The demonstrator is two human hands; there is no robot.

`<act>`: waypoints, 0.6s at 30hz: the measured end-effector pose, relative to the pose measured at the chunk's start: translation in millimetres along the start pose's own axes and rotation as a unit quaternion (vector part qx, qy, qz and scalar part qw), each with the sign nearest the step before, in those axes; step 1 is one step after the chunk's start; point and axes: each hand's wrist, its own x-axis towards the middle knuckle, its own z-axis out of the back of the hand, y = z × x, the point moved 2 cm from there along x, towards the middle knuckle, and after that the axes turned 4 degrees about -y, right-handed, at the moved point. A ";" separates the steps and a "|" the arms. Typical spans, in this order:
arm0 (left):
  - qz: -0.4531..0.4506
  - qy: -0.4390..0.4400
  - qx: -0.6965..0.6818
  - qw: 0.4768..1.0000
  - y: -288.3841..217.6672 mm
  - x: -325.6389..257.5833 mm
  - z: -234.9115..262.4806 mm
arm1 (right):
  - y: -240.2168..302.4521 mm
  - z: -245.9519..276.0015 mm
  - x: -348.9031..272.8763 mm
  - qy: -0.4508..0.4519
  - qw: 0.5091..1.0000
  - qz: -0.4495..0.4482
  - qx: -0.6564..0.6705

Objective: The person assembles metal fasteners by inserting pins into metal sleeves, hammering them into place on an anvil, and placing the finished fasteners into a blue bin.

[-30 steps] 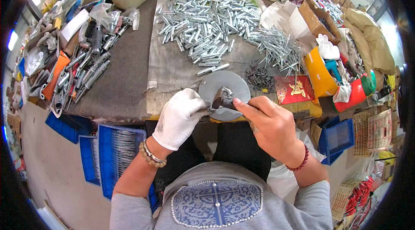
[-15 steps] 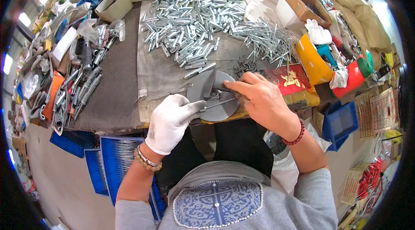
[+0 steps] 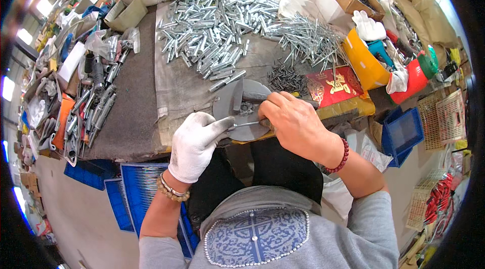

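The gloved left hand (image 3: 194, 142) pinches a thin rod (image 3: 246, 124) over a grey disc (image 3: 223, 106); the right hand (image 3: 298, 123) grips a hammer (image 3: 237, 98).

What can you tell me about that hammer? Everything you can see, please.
The hammer has a long, narrow grey head, metal by its look, and a dark handle. The bare right hand grips the handle, whose end pokes out past the hand. The handle lies roughly sideways, its head end to the left, over the grey disc; whether the head touches the disc is unclear.
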 end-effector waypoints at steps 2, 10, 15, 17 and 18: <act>0.000 -0.001 -0.003 1.000 -0.4 0.3 0.1 | 0.3 1.1 1.4 0.030 1.000 -0.001 -0.007; -0.018 0.000 0.008 1.000 -1.6 3.2 1.7 | 3.1 -3.5 -1.1 0.030 0.999 0.010 -0.024; -0.010 0.000 0.007 1.000 -2.0 1.7 1.1 | 2.8 -6.8 -3.3 0.017 0.999 0.022 -0.034; -0.010 -0.001 0.008 1.000 -2.8 1.2 2.0 | 2.1 -7.4 -3.2 0.004 0.999 0.033 -0.030; -0.008 -0.001 0.006 1.000 -1.9 1.4 1.9 | 1.1 -5.7 -2.4 0.004 0.999 0.035 -0.031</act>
